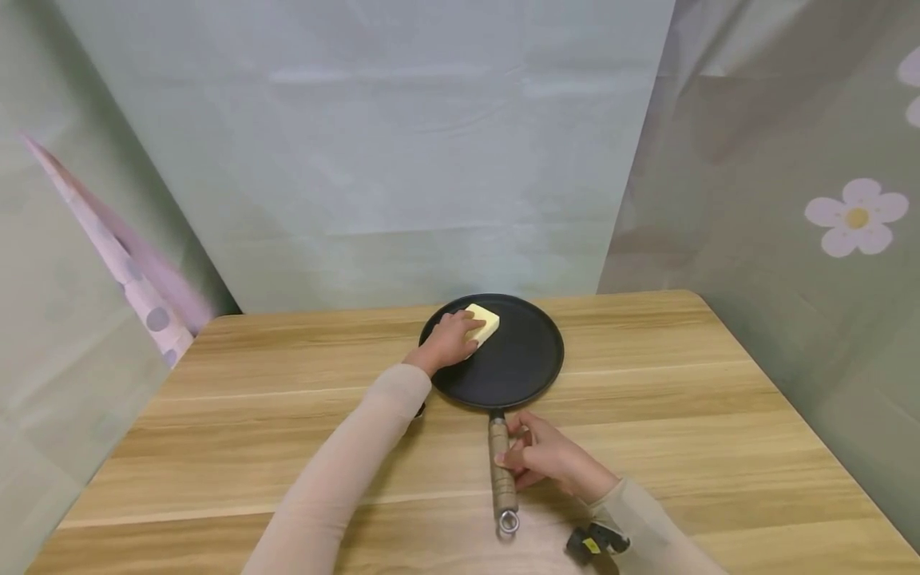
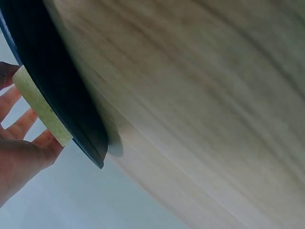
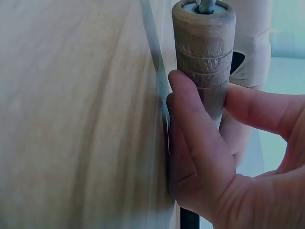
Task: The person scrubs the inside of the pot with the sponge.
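A round, flat black frying pan [image 1: 521, 359] lies at the back middle of the table, its wooden handle [image 1: 502, 479] pointing toward me. On the pan's left part my left hand [image 1: 449, 339] grips a pale yellow sponge [image 1: 489, 319], fingers over its top. In the left wrist view the sponge [image 2: 42, 107] sits flat against the pan surface [image 2: 62, 81], with thumb and fingers around it. My right hand [image 1: 546, 455] holds the handle from the right. The right wrist view shows thumb and fingers on opposite sides of the ribbed wooden grip [image 3: 205, 47].
The wood-grain table [image 1: 683, 423] extends on both sides of the pan. Pale curtains [image 1: 431, 160] hang right behind its back edge and along both sides. A metal hanging ring [image 1: 509, 522] ends the handle. A small black device [image 1: 598, 541] is at my right wrist.
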`<state>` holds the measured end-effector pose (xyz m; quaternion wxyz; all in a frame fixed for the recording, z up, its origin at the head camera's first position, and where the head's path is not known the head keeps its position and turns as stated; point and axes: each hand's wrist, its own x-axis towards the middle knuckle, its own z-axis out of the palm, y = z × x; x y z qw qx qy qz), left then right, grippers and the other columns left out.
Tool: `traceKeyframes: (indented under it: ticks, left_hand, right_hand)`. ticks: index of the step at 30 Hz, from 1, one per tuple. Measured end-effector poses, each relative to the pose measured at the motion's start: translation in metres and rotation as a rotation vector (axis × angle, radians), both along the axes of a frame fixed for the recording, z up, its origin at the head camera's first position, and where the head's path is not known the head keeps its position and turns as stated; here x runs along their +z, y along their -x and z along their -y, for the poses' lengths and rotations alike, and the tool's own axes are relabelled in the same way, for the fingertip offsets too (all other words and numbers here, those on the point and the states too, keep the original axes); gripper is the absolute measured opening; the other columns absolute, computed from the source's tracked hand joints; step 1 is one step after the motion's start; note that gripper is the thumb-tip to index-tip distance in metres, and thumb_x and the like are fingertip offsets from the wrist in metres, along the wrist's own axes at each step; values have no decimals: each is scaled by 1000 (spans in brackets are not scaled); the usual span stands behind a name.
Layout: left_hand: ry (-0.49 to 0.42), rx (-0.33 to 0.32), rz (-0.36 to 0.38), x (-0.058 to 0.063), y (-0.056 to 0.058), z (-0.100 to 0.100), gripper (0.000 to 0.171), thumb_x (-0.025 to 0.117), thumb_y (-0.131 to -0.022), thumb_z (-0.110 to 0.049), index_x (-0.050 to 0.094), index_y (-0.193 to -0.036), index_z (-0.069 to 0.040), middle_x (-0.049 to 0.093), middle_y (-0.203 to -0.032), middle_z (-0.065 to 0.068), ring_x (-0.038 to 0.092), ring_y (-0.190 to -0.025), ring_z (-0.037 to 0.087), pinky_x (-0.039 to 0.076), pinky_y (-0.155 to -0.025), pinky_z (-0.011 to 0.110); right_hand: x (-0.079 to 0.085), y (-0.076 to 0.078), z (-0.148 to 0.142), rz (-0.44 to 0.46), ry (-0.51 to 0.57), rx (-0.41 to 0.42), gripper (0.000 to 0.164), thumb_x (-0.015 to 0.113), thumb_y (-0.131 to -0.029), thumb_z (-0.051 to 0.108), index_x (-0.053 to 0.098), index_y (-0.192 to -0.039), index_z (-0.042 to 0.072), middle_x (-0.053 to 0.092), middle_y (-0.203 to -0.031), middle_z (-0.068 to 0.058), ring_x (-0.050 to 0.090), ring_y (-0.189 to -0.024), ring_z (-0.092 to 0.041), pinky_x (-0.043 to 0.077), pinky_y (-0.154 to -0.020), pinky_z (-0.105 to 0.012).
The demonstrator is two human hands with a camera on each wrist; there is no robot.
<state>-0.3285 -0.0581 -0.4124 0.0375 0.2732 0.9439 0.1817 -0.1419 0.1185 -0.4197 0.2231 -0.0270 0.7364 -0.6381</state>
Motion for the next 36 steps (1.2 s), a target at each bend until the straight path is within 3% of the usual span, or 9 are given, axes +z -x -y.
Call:
traceKeyframes:
  ticks: [10, 20, 28, 32, 36]
  left_hand:
    - [30, -49, -7, 2, -7, 1, 45, 59, -93, -15, 54, -138, -12, 43, -144, 17, 42, -124, 40, 35, -103, 52]
    - [56, -87, -52, -2, -36, -4, 44, 61, -92, -17, 56, -136, -14, 47, -141, 15, 47, -119, 38, 40, -98, 53]
    - [-7, -173, -15, -3, -63, -9, 44, 64, -90, -14, 59, -134, -14, 46, -142, 13, 46, -117, 36, 41, -94, 58]
    - [-31, -197, 2, -2, -69, -11, 45, 65, -88, -13, 59, -133, -13, 45, -143, 13, 45, -118, 35, 42, -93, 57]
    - [-49, -182, -9, 3, -68, -9, 45, 65, -90, -14, 58, -135, -12, 44, -143, 15, 44, -119, 36, 41, -96, 54]
  right_hand:
    - [1, 1, -4, 5, 7, 16, 40, 66, -80, -1, 41, -111, -5, 53, -82, -12, 58, -61, -19, 55, -57, -37]
    - [0, 1, -3, 20, 5, 3, 42, 65, -79, -3, 40, -112, -6, 51, -81, -12, 55, -64, -20, 56, -58, -37]
    - [1, 0, -5, 24, -8, -3, 41, 65, -79, -3, 41, -112, -5, 53, -84, -14, 57, -65, -21, 56, -60, -40]
    - [0, 0, -6, 22, -4, 0, 40, 65, -79, -3, 40, -111, -5, 54, -84, -14, 57, -65, -21, 56, -60, -40]
    - [0, 0, -5, 22, 5, 7, 41, 66, -79, -3, 40, -111, -5, 54, -83, -13, 56, -65, -20, 56, -60, -39]
